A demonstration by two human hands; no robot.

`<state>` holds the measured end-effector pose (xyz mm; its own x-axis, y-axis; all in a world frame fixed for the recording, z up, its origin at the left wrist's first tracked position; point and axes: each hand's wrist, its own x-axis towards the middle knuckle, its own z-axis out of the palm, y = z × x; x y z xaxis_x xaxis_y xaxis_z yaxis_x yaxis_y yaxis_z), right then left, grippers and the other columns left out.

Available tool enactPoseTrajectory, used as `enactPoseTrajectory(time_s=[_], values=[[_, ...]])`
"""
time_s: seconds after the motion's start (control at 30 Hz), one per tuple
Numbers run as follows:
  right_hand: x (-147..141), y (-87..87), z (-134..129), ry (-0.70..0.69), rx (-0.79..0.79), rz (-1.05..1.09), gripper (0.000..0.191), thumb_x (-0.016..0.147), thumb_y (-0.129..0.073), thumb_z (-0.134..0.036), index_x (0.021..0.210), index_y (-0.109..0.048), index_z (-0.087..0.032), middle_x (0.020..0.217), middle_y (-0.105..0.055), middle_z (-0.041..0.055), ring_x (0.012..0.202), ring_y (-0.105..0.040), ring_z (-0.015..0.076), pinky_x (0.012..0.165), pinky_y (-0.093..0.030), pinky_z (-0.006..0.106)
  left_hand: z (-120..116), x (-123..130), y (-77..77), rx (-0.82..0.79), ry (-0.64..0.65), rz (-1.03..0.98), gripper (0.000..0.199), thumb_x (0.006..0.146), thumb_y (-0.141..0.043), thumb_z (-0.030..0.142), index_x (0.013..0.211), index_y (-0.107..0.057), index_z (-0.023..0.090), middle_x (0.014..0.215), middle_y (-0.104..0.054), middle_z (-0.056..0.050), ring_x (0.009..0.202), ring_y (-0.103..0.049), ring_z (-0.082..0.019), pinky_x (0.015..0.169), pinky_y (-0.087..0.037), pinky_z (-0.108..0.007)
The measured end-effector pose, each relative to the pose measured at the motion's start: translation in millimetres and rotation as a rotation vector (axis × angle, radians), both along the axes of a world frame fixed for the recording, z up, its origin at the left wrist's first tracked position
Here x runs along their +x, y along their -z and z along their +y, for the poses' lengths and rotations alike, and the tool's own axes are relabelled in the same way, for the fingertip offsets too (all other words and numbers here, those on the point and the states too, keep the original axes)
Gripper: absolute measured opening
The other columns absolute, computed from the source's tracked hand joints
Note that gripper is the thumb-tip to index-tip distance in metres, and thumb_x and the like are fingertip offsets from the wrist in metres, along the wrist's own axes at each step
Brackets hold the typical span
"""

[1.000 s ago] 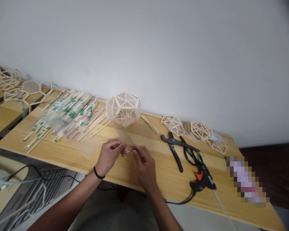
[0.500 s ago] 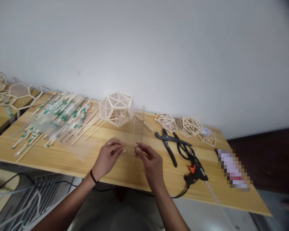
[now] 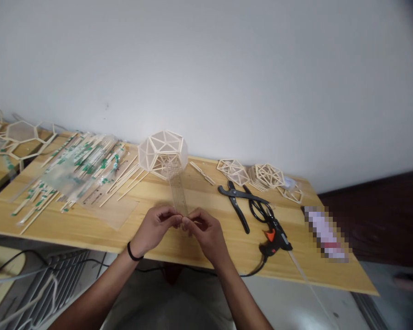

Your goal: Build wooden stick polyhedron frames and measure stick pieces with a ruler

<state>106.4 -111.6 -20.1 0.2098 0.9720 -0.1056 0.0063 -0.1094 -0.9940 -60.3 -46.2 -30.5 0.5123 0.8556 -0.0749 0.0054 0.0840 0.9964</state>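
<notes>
The left hand [image 3: 154,225] and right hand [image 3: 203,230] both pinch 1 clear ruler [image 3: 177,190], markings unreadable.

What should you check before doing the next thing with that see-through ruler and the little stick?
1. Both hands on the work: ok. The left hand and right hand meet at the near end of the clear ruler.
2. Ruler inside the table edge: ok. It lies on the wooden table.
3. Small stick lined up with the ruler's marks: cannot tell, the fingers hide it.
4. Black cutters within reach: ok, just to the right.
5. Glue gun apart from the hands: ok, farther right.
6. Stick dome out of the way: not ok, the ruler's far end reaches it.
</notes>
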Motion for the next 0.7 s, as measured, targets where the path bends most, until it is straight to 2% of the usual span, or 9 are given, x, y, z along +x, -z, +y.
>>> enactPoseTrajectory(time_s=[0.17, 0.27, 0.37, 0.7], values=[[7.0, -1.0, 0.8, -0.077, -0.057, 0.055, 0.033, 0.077, -0.087, -0.046, 0.072, -0.069, -0.019, 0.068, -0.069, 0.0003, 0.063, -0.062, 0.0143, 0.059, -0.048, 0.026, 2.2, -5.3, -2.3, 0.013, 0.006, 0.052, 0.021, 0.085, -0.075, 0.034, 0.072, -0.077, 0.017, 0.066, -0.070, -0.003, 0.065, -0.062, -0.015, 0.063, -0.047, -0.024], [9.4, -0.2, 1.2, -0.087, -0.069, 0.134, 0.028, 0.077, -0.087, -0.045, 0.083, -0.077, -0.020, 0.077, -0.074, 0.0017, 0.064, -0.063, 0.0146, 0.062, -0.052, 0.028, 2.8, -5.5, -4.5, 0.013, 0.001, 0.059, 0.021, 0.085, -0.074, 0.035, 0.073, -0.078, 0.018, 0.066, -0.071, -0.003, 0.064, -0.062, -0.015, 0.062, -0.047, -0.024], [10.0, 1.0, 1.6, -0.103, -0.078, 0.169, 0.030, 0.080, -0.083, -0.050, 0.090, -0.082, -0.021, 0.081, -0.076, 0.0037, 0.066, -0.065, 0.0165, 0.064, -0.054, 0.031, 2.4, -4.8, -6.2, 0.010, -0.008, 0.047, 0.025, 0.085, -0.073, 0.039, 0.076, -0.079, 0.017, 0.066, -0.071, -0.004, 0.064, -0.062, -0.016, 0.062, -0.048, -0.025], [5.5, 0.1, 5.7, -0.078, -0.045, 0.098, 0.025, 0.081, -0.081, -0.045, 0.080, -0.078, -0.021, 0.073, -0.069, 0.0006, 0.071, -0.061, 0.0169, 0.072, -0.049, 0.030, -3.5, -2.4, -6.2, 0.066, -0.117, 0.062, 0.026, 0.085, -0.074, 0.040, 0.072, -0.075, 0.018, 0.065, -0.066, -0.001, 0.063, -0.058, -0.014, 0.062, -0.045, -0.024]])
